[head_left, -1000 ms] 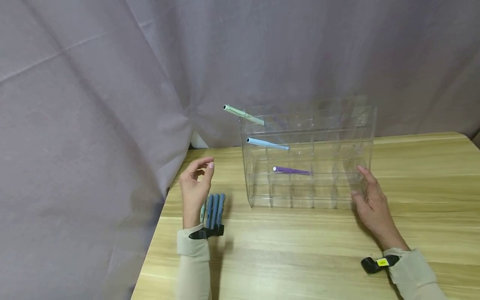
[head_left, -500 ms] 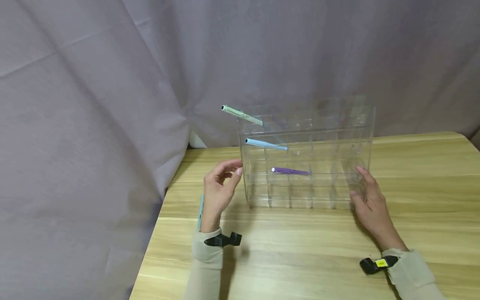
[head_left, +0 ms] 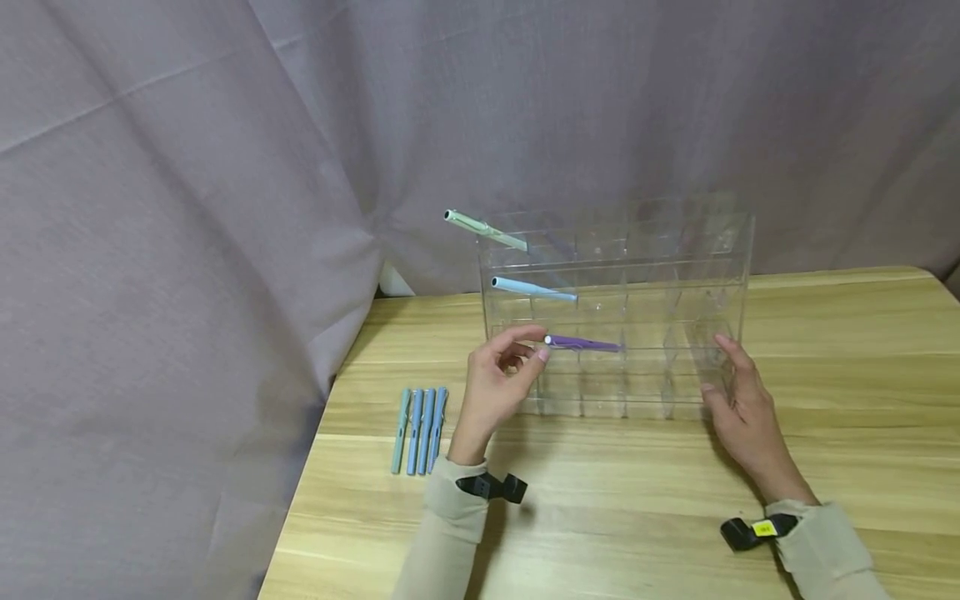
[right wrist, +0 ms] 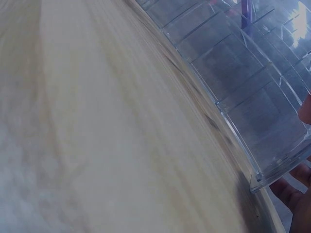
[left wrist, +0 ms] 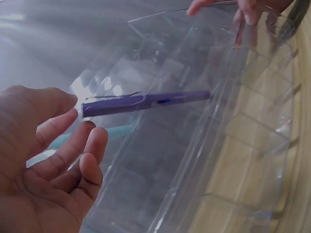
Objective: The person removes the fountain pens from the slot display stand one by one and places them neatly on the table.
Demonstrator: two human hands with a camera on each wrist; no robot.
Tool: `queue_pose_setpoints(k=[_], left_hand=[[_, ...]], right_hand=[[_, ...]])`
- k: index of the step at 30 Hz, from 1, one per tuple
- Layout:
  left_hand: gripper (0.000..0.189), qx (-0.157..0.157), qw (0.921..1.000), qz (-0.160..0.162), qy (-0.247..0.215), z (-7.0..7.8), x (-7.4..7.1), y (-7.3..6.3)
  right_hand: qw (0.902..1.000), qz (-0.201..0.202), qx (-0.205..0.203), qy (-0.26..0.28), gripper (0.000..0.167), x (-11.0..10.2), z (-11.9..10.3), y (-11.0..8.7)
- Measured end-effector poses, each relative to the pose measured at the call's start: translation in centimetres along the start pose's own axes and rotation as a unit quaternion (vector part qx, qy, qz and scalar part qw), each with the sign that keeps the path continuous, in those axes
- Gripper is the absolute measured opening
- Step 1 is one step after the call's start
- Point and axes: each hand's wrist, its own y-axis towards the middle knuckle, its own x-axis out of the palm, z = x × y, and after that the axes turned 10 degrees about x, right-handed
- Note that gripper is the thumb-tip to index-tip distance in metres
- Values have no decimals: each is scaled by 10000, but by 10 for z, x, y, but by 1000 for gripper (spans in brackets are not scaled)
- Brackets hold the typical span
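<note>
A clear plastic pen rack [head_left: 645,408] with rows of compartments stands tilted on the table. My right hand [head_left: 750,417] holds its right side, thumb in front and fingers round the side wall [right wrist: 279,177]. My left hand [head_left: 498,383] is at the capped end of a purple pen [head_left: 585,343] lying in the lower part of the rack. In the left wrist view the left fingers are bent loosely around that purple pen's [left wrist: 146,102] end, with no firm pinch visible. A light blue pen [head_left: 534,288] and a pale green pen [head_left: 487,230] lie higher up in the rack.
Left of the rack, several pens lie side by side on the wooden table [head_left: 600,500]: one green pen [head_left: 401,433] and blue pens [head_left: 426,433]. A grey curtain [head_left: 225,250] hangs behind and to the left of the table.
My left hand has moved right, from above the loose pens to the end of the purple pen, uncovering those loose pens. The right hand and the rack have stayed put.
</note>
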Motion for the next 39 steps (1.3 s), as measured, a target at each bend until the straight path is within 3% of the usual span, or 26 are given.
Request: queue_pose_setpoints(k=[4, 9, 18, 29, 34, 39], left_hand=[[29, 13, 9999, -102, 97, -1, 11, 0], [25, 84, 9996, 142, 225, -3, 19, -1], [25, 208, 9990, 392, 112, 1, 17, 0], [25, 529, 9887, 1373, -289, 23, -27, 5], [25, 566, 9778, 1991, -329, 35, -53, 3], [28, 667, 9621, 2635, -209, 40, -79, -1]], right_hand=[[10000, 36, 0, 10, 75, -2, 0, -1], [10000, 15, -33, 25, 75, -1, 2, -1], [9999, 14, 90, -73, 74, -4, 2, -4], [9999, 155, -15, -48, 74, -2, 4, -5], [9998, 198, -64, -10, 74, -1, 6, -4], [9998, 178, -58, -46, 74, -1, 7, -4]])
